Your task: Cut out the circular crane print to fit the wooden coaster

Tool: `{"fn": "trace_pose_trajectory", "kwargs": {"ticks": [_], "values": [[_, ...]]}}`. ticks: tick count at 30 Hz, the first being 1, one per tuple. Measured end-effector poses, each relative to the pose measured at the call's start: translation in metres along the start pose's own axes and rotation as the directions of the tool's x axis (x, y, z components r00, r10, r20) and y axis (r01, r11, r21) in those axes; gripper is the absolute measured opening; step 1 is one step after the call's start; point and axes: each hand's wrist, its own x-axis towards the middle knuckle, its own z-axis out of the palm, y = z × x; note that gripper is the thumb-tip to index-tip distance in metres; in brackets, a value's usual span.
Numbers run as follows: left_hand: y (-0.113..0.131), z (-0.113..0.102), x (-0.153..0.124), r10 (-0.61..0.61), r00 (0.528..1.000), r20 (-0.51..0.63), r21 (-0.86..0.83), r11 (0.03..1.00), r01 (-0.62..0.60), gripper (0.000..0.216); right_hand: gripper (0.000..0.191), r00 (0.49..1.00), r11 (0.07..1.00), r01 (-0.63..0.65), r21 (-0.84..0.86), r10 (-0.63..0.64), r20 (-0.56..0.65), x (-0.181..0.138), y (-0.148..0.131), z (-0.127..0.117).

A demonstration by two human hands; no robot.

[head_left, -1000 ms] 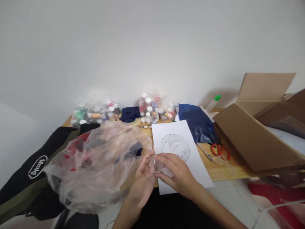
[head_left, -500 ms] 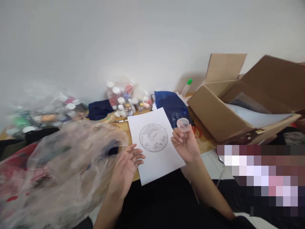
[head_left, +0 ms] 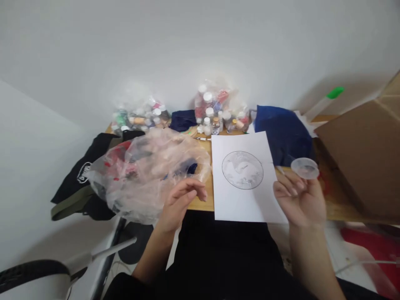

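Note:
In my right hand (head_left: 301, 200) I grip a small clear round plastic cup (head_left: 305, 167) by its side, between thumb and fingers. The cup is tilted so that its round opening shows. My left hand (head_left: 184, 202) holds nothing; it hovers at the table's front edge with its fingers loosely curled and apart. Between the two hands lies a white paper sheet (head_left: 225, 204) with a round line drawing of a bird among plants. Just beyond my left hand sits a large crumpled clear plastic bag (head_left: 146, 175) with red and dark blue contents.
Small lidded bottles (head_left: 215, 125) and bags of bottles (head_left: 137, 118) line the wall. A dark blue packet (head_left: 284, 133) lies behind the sheet. On the right stands a cardboard box (head_left: 365, 158), near a green-capped tube (head_left: 325, 102). A black bag (head_left: 83, 175) hangs over the left end.
My view has swung left, so the table's left end shows and the box is partly cut off. The cup stays in my right hand; my left hand's fingers are slightly more curled.

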Motion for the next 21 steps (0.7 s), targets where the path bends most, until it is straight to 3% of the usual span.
{"fn": "trace_pose_trajectory", "kwargs": {"ticks": [2, 3, 5, 7, 10, 15, 17, 21], "values": [[0.005, -0.011, -0.005, 0.085, 0.992, -0.098, 0.337, 0.94, -0.047, 0.018, 0.036, 0.999, 0.998, -0.038, 0.047, 0.038, -0.006, -0.001, 0.001, 0.0], [0.006, -0.016, -0.006, 0.142, 0.982, -0.128, 0.528, 0.848, -0.054, 0.021, 0.035, 0.999, 0.996, -0.054, 0.067, 0.054, -0.006, -0.001, 0.001, 0.0], [0.007, -0.025, -0.006, 0.269, 0.955, -0.128, 0.829, 0.557, -0.046, 0.031, 0.034, 0.998, 0.994, -0.069, 0.088, 0.07, -0.008, -0.002, 0.002, 0.002], [0.01, -0.033, -0.002, 0.364, 0.927, -0.092, 0.962, 0.272, -0.011, 0.041, 0.033, 0.997, 0.995, -0.07, 0.072, 0.071, -0.006, -0.003, 0.003, 0.005], [0.019, -0.045, 0.009, 0.372, 0.925, -0.076, 0.997, 0.034, 0.069, 0.047, 0.032, 0.997, 0.997, -0.072, -0.005, 0.072, 0.014, -0.004, 0.006, 0.01], [0.048, -0.065, 0.034, 0.286, 0.955, -0.076, 0.979, -0.161, 0.126, 0.05, 0.032, 0.995, 0.995, -0.092, -0.047, 0.094, 0.029, -0.009, 0.014, 0.012], [0.062, -0.071, 0.041, 0.366, 0.929, -0.052, 0.968, -0.21, 0.137, 0.045, 0.031, 0.994, 0.994, -0.104, -0.047, 0.105, 0.023, -0.011, 0.016, 0.012], [0.093, -0.079, 0.047, 0.562, 0.827, -0.003, 0.962, -0.224, 0.155, 0.038, 0.029, 0.994, 0.992, -0.1, -0.079, 0.104, 0.046, -0.011, 0.018, 0.011]]}}
